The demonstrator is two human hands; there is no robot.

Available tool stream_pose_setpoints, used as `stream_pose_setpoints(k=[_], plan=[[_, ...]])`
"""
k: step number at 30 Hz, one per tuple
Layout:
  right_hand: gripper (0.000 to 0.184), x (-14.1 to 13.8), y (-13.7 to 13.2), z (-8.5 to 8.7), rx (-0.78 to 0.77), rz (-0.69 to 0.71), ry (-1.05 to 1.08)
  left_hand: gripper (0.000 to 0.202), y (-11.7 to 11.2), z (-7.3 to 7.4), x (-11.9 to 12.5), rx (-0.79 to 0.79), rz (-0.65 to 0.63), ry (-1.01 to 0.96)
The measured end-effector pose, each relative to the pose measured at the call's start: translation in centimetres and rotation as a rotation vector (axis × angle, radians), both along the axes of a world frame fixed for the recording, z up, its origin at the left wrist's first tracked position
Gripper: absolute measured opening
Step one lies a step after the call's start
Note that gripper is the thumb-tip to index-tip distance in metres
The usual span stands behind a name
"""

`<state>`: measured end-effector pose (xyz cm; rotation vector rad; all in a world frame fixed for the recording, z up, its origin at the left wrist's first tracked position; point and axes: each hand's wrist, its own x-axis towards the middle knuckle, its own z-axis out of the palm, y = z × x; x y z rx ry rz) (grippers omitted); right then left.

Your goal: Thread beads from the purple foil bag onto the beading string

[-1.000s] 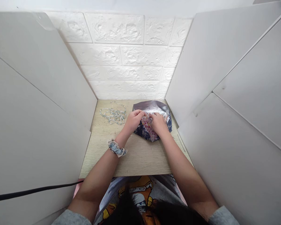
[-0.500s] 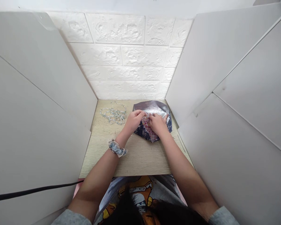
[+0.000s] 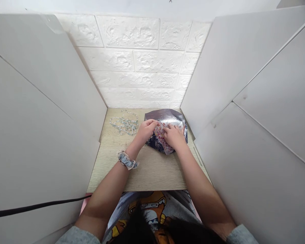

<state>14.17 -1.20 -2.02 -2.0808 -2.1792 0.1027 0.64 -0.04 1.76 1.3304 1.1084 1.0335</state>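
Pink, red and clear beads (image 3: pixel 161 133) lie heaped in a shiny pouch or bag (image 3: pixel 165 115), silvery inside with a dark blue patterned outside. Over the pouch's left side, my left hand (image 3: pixel 146 130) pinches thumb and forefinger together. What sits between those fingertips is too small to make out. My right hand (image 3: pixel 174 135) rests on the right of the beads, its fingers apart and its fingertips touching them. A tangled strand of pale blue and white beads (image 3: pixel 124 125) lies left of the pouch, apart from both hands.
The pouch stands on a light wooden tabletop (image 3: pixel 152 176). White panels (image 3: pixel 40 101) rise at both sides, and a white brick-patterned wall (image 3: pixel 132 61) closes the back. A black cable (image 3: pixel 40 205) runs in from the left. A thin stick (image 3: pixel 197 156) lies near the right edge.
My right hand has shifted slightly right across the beads, and its fingers have spread. My left hand keeps its pinch in nearly the same place.
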Motion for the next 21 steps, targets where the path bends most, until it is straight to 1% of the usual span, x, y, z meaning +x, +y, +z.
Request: stream_pose_setpoints(k=[3, 6, 11, 21], plan=[[0.035, 0.16, -0.03, 0.24, -0.016, -0.019, 0.001, 0.016, -0.06, 0.09, -0.08, -0.054, -0.036, -0.031], [0.034, 0.14, 0.0, 0.34, -0.009, -0.021, -0.018, 0.016, -0.09, 0.1, -0.07, -0.069, -0.036, -0.039], [0.031, -0.04, 0.2, 0.26, 0.017, -0.017, -0.035, 0.016, -0.02, -0.02, 0.01, -0.053, -0.031, -0.024], [0.035, 0.27, 0.36, 0.5, 0.011, 0.028, -0.047, 0.019, -0.08, 0.03, 0.07, -0.025, -0.044, -0.022]])
